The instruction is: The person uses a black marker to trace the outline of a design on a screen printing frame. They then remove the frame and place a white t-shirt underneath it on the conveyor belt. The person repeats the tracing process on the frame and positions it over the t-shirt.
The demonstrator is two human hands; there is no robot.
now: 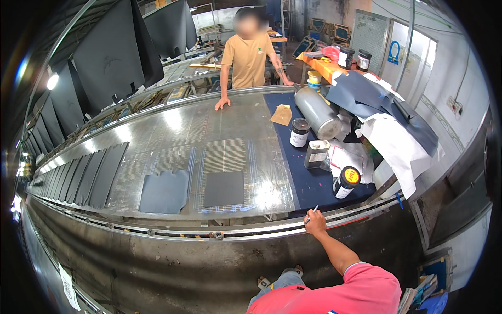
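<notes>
My right hand (315, 222) is closed around a slim, pale pen-like stick (315, 209), at the metal rail along the table's near edge. My left hand is out of sight. Just beyond the right hand lies dark blue cloth (314, 186) covering the table's right end. On it stand a black jar with an orange lid (346, 182), a grey rectangular can (317, 154) and another black jar with a white label (299, 133). To the left, a dark square sheet (224, 189) and a blue-grey sheet with a ragged edge (164, 192) lie flat on the glossy tabletop.
Across the table a person in a tan shirt (246, 57) rests both hands at its far side. A grey cylinder (318, 112) and crumpled sheets (384, 112) crowd the right end. Several dark panels (86, 178) lie in a row at left. A metal rail (251, 230) borders the near edge.
</notes>
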